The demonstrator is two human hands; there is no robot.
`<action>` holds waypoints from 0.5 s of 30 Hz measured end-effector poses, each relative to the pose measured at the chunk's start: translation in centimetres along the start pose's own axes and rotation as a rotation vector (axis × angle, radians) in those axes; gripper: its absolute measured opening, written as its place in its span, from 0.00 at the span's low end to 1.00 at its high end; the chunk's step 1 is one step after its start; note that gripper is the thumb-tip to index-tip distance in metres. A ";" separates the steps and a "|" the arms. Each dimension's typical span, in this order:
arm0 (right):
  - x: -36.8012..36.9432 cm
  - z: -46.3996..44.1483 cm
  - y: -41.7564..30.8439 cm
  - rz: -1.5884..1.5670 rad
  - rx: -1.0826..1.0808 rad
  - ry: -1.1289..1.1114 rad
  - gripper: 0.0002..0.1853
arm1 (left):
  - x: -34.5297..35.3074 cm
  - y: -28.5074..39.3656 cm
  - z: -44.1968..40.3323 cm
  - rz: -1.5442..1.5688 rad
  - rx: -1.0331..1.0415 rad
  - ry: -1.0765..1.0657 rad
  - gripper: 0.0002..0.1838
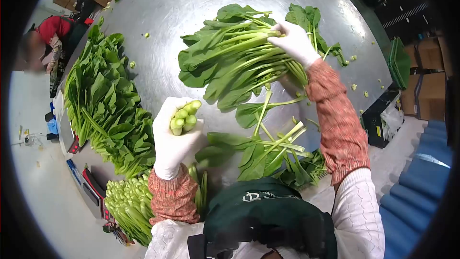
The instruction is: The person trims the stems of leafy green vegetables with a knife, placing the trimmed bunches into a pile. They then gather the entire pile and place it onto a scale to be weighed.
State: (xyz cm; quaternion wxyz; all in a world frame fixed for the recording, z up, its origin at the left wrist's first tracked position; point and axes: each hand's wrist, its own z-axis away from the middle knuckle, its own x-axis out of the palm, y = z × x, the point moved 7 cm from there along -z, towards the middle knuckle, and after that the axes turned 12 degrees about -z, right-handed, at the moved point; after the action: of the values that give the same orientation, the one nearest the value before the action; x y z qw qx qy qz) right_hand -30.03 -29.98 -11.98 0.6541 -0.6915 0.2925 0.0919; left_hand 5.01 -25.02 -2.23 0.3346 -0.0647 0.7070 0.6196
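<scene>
My left hand (pixel 175 139), in a white glove, is closed around a small bunch of choy sum stalks (pixel 184 116), their pale cut ends pointing up. To the upper right, my right hand (pixel 294 43), also gloved, has its fingers closed on the stem end of a choy sum stalk (pixel 261 36). That stalk lies over a loose pile of choy sum (pixel 230 62), leaves to the left and stems to the right. Nearer me, between the hands, are scattered leaves and trimmed stems (pixel 273 146). Where my left fingers wrap round, the lower part of the bunch is hidden.
A long heap of choy sum (pixel 105 96) lines the metal table's (pixel 163 33) left side, with stacked stalks (pixel 127 201) showing cut ends nearer me. Scales (pixel 93 189) stand beside the left edge. A co-worker in red (pixel 52 29) bends at far left. Cartons (pixel 429 91) stand right.
</scene>
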 end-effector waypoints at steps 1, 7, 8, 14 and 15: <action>-0.7 1.7 -1.6 -0.327 0.037 0.018 0.15 | 0.0 -0.1 0.0 0.005 0.007 0.014 0.19; -5.0 11.2 -10.4 -0.452 0.016 0.193 0.13 | 2.4 5.8 0.3 -0.227 0.420 0.160 0.20; -5.1 13.0 -11.9 -0.461 0.022 0.202 0.12 | 3.1 7.5 0.8 -0.277 0.470 0.176 0.21; -5.8 20.4 -16.5 -0.482 -0.017 0.232 0.13 | 7.4 11.0 3.9 -0.259 0.668 0.217 0.22; -6.2 21.1 -16.2 -0.453 -0.025 0.203 0.13 | 7.8 10.7 4.4 -0.216 0.637 0.179 0.22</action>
State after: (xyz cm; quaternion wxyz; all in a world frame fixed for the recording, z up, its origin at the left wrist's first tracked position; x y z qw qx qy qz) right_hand -21.17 -8.48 2.22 0.6167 -0.7532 0.1930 -0.1233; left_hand -4.67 -16.10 2.28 0.3385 -0.0854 0.8805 0.3208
